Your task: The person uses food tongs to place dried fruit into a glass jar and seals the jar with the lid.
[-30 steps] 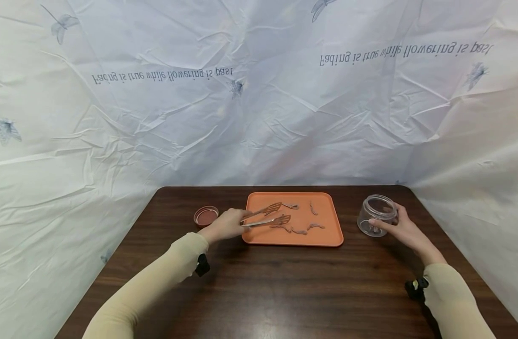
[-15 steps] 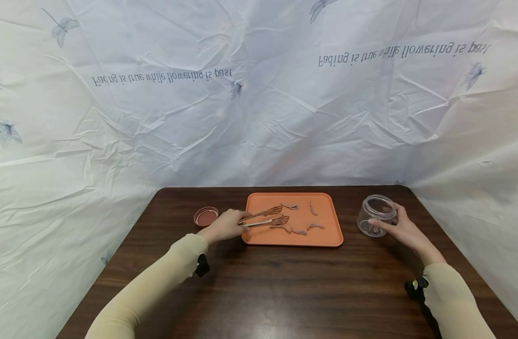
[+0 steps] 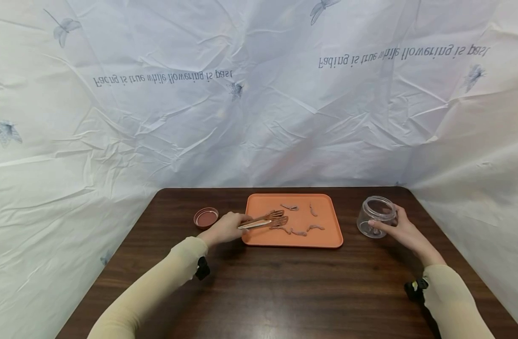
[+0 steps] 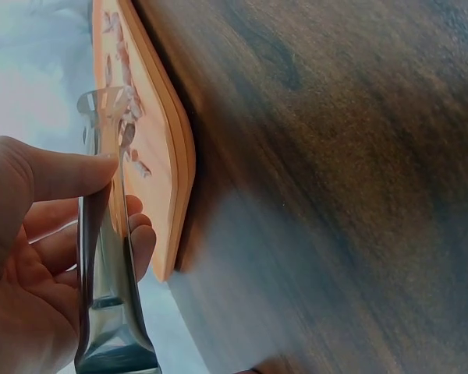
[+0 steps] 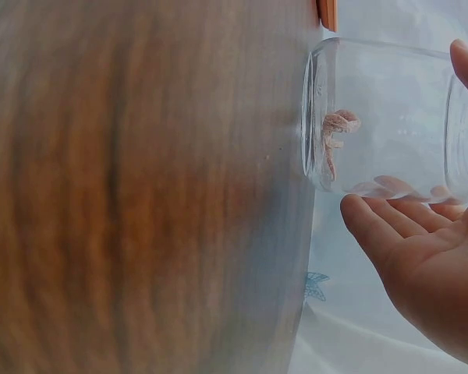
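In the head view my left hand [image 3: 226, 229] grips metal tongs [image 3: 261, 223] over the left part of an orange tray [image 3: 327, 240]. The two slotted heads hover close together near a small pinkish-brown piece [image 3: 283, 229]; whether they touch it I cannot tell. Several similar curled pieces lie on the tray. The left wrist view shows thumb and fingers around the tongs [image 4: 113, 312]. At the right, my right hand [image 3: 405, 234] holds a clear lidless jar [image 3: 371, 221], thumb on one side, fingers on the other. Inside, at the bottom, sits a pinkish-brown piece [image 5: 339, 125].
A round reddish-brown lid [image 3: 206, 218] rests on the dark wooden table [image 3: 276, 287], left of the tray. White printed sheeting [image 3: 191, 122] hangs behind the table and along both sides.
The tongs' two heads have drawn closer to each other as my left hand squeezes. My right hand and the jar stay where they were.
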A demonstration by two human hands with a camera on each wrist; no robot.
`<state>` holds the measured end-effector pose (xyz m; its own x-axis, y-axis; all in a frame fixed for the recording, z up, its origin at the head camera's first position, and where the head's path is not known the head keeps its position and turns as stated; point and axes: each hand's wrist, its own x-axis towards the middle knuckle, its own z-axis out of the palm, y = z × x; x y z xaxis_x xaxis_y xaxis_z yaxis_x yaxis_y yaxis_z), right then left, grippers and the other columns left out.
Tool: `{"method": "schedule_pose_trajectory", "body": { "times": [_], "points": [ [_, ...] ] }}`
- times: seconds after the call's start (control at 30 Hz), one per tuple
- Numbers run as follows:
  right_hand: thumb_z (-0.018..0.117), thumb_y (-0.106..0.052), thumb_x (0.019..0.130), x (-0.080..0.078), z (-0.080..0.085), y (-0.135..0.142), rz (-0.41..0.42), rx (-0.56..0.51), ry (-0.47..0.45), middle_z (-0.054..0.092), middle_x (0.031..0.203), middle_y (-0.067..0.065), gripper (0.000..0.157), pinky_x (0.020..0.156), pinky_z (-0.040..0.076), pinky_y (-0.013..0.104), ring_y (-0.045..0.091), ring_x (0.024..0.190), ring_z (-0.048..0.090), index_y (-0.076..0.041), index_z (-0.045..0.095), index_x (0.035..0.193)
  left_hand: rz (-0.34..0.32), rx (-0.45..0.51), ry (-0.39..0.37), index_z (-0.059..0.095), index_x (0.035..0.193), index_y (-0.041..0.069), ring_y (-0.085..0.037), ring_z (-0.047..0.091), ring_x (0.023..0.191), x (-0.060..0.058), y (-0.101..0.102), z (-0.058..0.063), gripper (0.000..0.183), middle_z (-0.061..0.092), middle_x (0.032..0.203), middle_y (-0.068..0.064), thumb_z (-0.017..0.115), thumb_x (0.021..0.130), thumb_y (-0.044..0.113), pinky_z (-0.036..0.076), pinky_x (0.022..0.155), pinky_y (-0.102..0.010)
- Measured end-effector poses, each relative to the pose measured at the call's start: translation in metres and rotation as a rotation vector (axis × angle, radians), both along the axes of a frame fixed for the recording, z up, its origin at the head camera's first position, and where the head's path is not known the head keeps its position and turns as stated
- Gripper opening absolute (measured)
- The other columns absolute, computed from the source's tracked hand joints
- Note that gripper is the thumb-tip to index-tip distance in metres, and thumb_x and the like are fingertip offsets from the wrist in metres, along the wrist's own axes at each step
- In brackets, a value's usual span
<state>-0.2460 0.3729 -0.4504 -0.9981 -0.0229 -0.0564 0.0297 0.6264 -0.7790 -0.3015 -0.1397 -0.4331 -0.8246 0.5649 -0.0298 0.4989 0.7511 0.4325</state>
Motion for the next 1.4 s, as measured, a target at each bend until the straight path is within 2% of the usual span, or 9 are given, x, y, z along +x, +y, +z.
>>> {"method": "schedule_pose_trajectory", "body": {
  "times": [0.23, 0.53, 0.73, 0.87, 1.0, 1.2, 1.27, 1.4],
  "points": [
    [0.064, -0.051, 0.096, 0.0, 0.001, 0.0, 0.004, -0.004, 0.001, 0.014, 0.156, 0.039, 0.115, 0.1, 0.032, 0.072, 0.062, 0.139, 0.021, 0.0, -0.02, 0.156, -0.005, -0.003, 0.035, 0.064, 0.136, 0.01, -0.011, 0.053, 0.064, 0.002, -0.001, -0.001, 0.039, 0.071, 0.106, -0.004, 0.067, 0.098, 0.012, 0.042, 0.061, -0.031],
    [0.064, -0.054, 0.095, 0.001, 0.001, -0.001, 0.002, 0.0, -0.006, 0.012, 0.156, 0.04, 0.117, 0.1, 0.03, 0.073, 0.062, 0.139, 0.018, -0.002, -0.021, 0.156, 0.007, 0.011, 0.021, 0.062, 0.138, 0.011, -0.011, 0.048, 0.058, 0.005, -0.002, 0.001, 0.039, 0.07, 0.106, -0.003, 0.066, 0.099, 0.014, 0.042, 0.06, -0.031],
    [0.064, -0.054, 0.095, 0.003, 0.002, -0.001, 0.002, 0.003, -0.003, 0.013, 0.156, 0.039, 0.117, 0.099, 0.031, 0.073, 0.063, 0.139, 0.019, -0.002, -0.021, 0.156, 0.013, 0.028, 0.032, 0.064, 0.136, 0.009, -0.01, 0.045, 0.054, 0.004, -0.001, 0.006, 0.038, 0.071, 0.106, -0.005, 0.067, 0.098, 0.011, 0.039, 0.054, -0.028],
    [0.064, -0.053, 0.096, 0.002, 0.002, -0.002, 0.003, 0.005, -0.001, 0.013, 0.156, 0.039, 0.116, 0.099, 0.031, 0.073, 0.063, 0.139, 0.02, -0.002, -0.021, 0.156, 0.025, 0.059, 0.042, 0.064, 0.135, 0.008, -0.009, 0.041, 0.048, 0.001, -0.002, 0.013, 0.037, 0.071, 0.098, -0.007, 0.066, 0.099, 0.01, 0.035, 0.049, -0.026],
    [0.064, -0.053, 0.096, 0.001, 0.001, -0.002, 0.004, 0.01, 0.001, 0.014, 0.156, 0.039, 0.115, 0.1, 0.031, 0.072, 0.062, 0.139, 0.021, -0.002, -0.02, 0.157, 0.04, 0.089, 0.047, 0.062, 0.138, 0.008, -0.009, 0.04, 0.045, -0.001, -0.005, 0.026, 0.038, 0.072, 0.099, -0.01, 0.065, 0.1, 0.012, 0.036, 0.05, -0.027],
    [0.063, -0.053, 0.096, 0.001, 0.002, -0.002, 0.005, 0.012, 0.003, 0.013, 0.157, 0.038, 0.115, 0.1, 0.03, 0.072, 0.062, 0.139, 0.02, -0.002, -0.02, 0.157, 0.049, 0.107, 0.107, 0.06, 0.14, 0.009, -0.01, 0.039, 0.043, -0.008, -0.01, 0.046, 0.041, 0.066, 0.076, -0.002, 0.065, 0.1, 0.014, 0.037, 0.051, -0.029],
    [0.063, -0.053, 0.096, 0.001, 0.002, -0.001, 0.004, 0.014, 0.0, 0.013, 0.157, 0.039, 0.115, 0.1, 0.03, 0.073, 0.063, 0.139, 0.019, -0.002, -0.02, 0.157, 0.056, 0.112, 0.132, 0.06, 0.14, 0.01, -0.01, 0.041, 0.045, -0.009, -0.011, 0.053, 0.041, 0.069, 0.08, -0.003, 0.066, 0.1, 0.016, 0.039, 0.054, -0.03],
    [0.063, -0.053, 0.096, 0.002, 0.002, -0.001, 0.001, 0.02, -0.002, 0.013, 0.157, 0.038, 0.115, 0.1, 0.03, 0.073, 0.062, 0.139, 0.018, -0.002, -0.021, 0.156, 0.093, 0.128, 0.15, 0.06, 0.141, 0.011, -0.012, 0.053, 0.056, -0.009, -0.012, 0.066, 0.042, 0.071, 0.112, -0.008, 0.066, 0.1, 0.018, 0.044, 0.06, -0.034]
  ]
}}
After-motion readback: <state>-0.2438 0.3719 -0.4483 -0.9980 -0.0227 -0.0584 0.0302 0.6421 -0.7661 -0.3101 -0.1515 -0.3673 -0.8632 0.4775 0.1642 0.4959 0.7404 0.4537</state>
